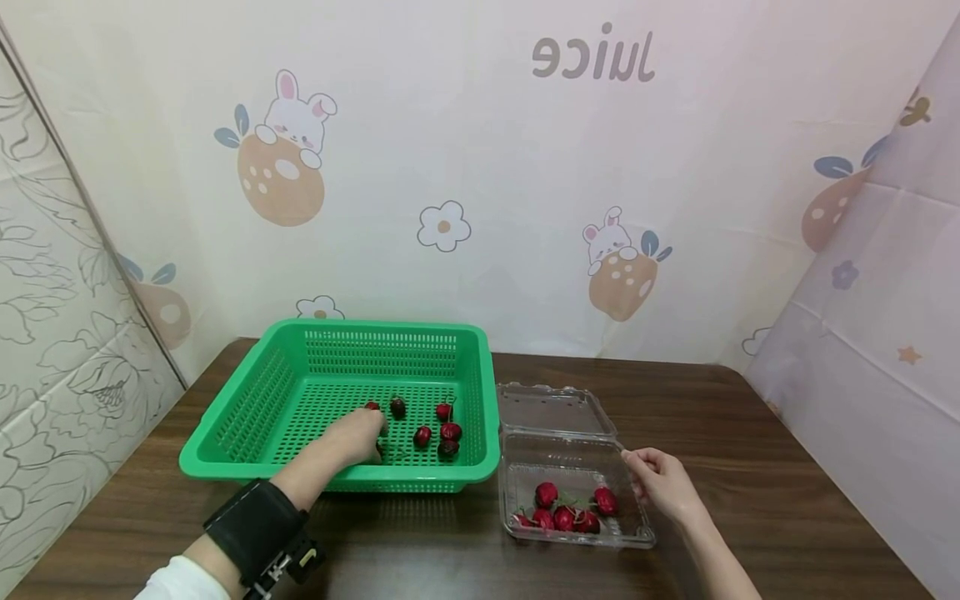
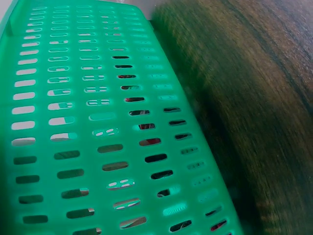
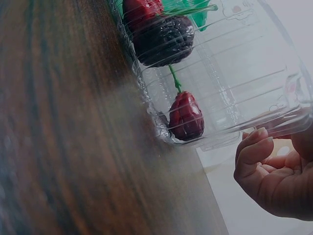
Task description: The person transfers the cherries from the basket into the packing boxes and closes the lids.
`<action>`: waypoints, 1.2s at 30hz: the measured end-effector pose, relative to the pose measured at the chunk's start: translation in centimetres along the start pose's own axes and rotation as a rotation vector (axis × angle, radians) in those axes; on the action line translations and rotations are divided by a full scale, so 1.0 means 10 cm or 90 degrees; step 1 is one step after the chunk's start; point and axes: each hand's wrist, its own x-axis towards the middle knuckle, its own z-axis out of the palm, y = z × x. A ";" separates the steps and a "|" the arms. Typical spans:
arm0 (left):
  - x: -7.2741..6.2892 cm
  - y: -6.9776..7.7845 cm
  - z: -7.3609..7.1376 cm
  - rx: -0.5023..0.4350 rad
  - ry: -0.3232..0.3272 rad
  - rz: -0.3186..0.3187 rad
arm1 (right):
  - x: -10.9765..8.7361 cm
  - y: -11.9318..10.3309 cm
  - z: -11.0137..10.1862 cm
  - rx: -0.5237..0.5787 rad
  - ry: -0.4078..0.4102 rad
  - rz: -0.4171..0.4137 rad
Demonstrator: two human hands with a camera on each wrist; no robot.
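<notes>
Green basket (image 1: 225, 468), red fruits (image 1: 546, 495), brown wood-grained tabletop (image 1: 697, 417).

A white sleeve (image 1: 183, 581) covers part of the left arm (image 1: 213, 552). Between it and the left hand (image 1: 352, 437), a wide black band (image 1: 251, 523) wraps the wrist, with a dull surface and straight edges. A small, boxy black device (image 1: 303, 558) sits at its side, bearing a pale yellowish mark (image 1: 307, 557). Silvery metal hardware (image 1: 279, 568) shows beside it, its details too small to tell. The right forearm (image 1: 712, 546) is bare.
</notes>
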 end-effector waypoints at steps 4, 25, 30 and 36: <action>0.02 0.00 0.01 0.000 -0.026 -0.008 | 0.00 0.00 0.00 0.001 -0.001 -0.003; 0.06 0.00 0.03 -0.002 -0.031 0.018 | 0.00 0.00 0.00 0.008 -0.002 -0.002; 0.05 -0.01 0.01 -0.023 -0.005 0.020 | 0.00 0.00 0.00 0.002 0.000 0.003; 0.03 -0.02 -0.01 -0.044 0.025 0.003 | 0.00 -0.01 0.00 -0.006 0.000 0.005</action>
